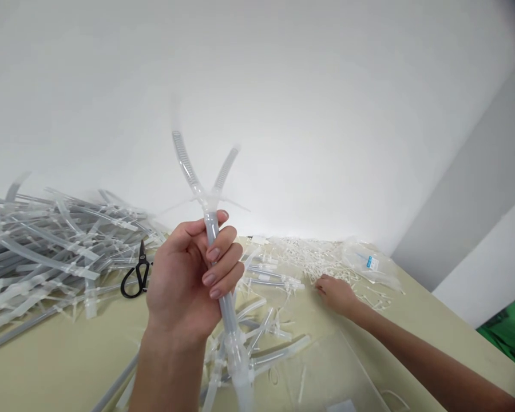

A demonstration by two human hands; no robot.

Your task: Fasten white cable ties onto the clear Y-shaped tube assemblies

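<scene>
My left hand is wrapped round a clear grey tube and holds it upright. At its top, the tube forks into two ribbed hose branches. Thin cable-tie tails stick out at the joint. Lower down, a whitish fitting joins the tube. My right hand rests at the near edge of a pile of small white cable ties. Its fingers are curled together, and what lies between them cannot be made out.
Black-handled scissors lie left of my left hand. A large heap of tube assemblies covers the left of the yellowish table. Shorter tube pieces lie in the middle. A clear plastic bag sits at the back right, against the white wall.
</scene>
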